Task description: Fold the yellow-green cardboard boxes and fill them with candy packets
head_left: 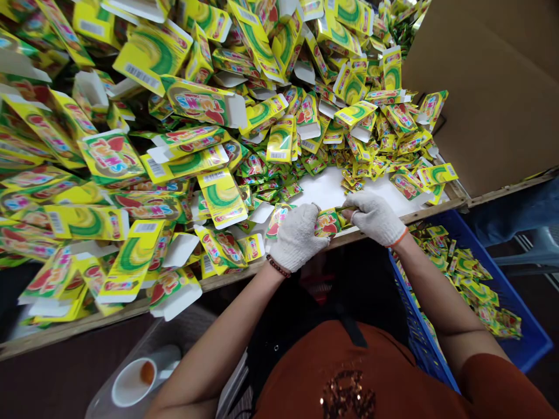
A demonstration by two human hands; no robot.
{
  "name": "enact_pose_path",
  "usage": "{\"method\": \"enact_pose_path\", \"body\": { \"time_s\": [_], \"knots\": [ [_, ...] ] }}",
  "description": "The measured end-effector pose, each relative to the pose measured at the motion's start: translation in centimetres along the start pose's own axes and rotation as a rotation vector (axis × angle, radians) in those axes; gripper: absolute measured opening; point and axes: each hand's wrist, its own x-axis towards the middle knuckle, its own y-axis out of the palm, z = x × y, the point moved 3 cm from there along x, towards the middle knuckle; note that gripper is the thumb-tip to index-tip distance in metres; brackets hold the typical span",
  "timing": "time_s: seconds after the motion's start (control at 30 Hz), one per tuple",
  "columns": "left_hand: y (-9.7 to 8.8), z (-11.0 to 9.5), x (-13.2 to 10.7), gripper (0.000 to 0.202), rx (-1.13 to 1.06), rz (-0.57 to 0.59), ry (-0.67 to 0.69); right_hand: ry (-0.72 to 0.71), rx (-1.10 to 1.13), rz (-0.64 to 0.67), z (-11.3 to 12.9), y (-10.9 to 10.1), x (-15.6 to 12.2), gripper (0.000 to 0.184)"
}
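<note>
A small carton (pixel 327 223), yellow and green with red watermelon art and partly visible bright lettering, lies between the two gloved hands, just above the table's near edge. The left hand (pixel 298 235) grasps it, knuckles upward. The right hand (pixel 376 217) has its fingers drawn together at the carton's right end; I cannot tell whether they grip anything there.

Just beyond the hands, a bare patch of white tabletop (pixel 325 186) leaves some room, bounded by loose sachets (pixel 262 169) ahead and, left of the left hand, heaped cartons (pixel 116 156). A wooden edge (pixel 430 213) runs beneath the hands. Right of and below the right hand stands a blue crate (pixel 536 348) of sachets, partly covered by the right forearm.

The left glove hides part of the carton; whether the printed panel (pixel 276 218) on that glove's far side belongs to it is unclear. The heap is cut off at the frame's top and left.
</note>
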Motion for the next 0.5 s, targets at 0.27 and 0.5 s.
{"method": "enact_pose_path", "body": {
  "time_s": [0.27,0.5],
  "knots": [
    [0.1,0.0,0.0,0.038,-0.018,-0.089,-0.074,-0.072,-0.03,-0.118,1.3,1.1,0.5,0.023],
    [0.3,0.6,-0.3,0.045,-0.038,-0.167,-0.081,0.063,0.157,-0.092,1.5,0.8,-1.3,0.018]
  ]
}}
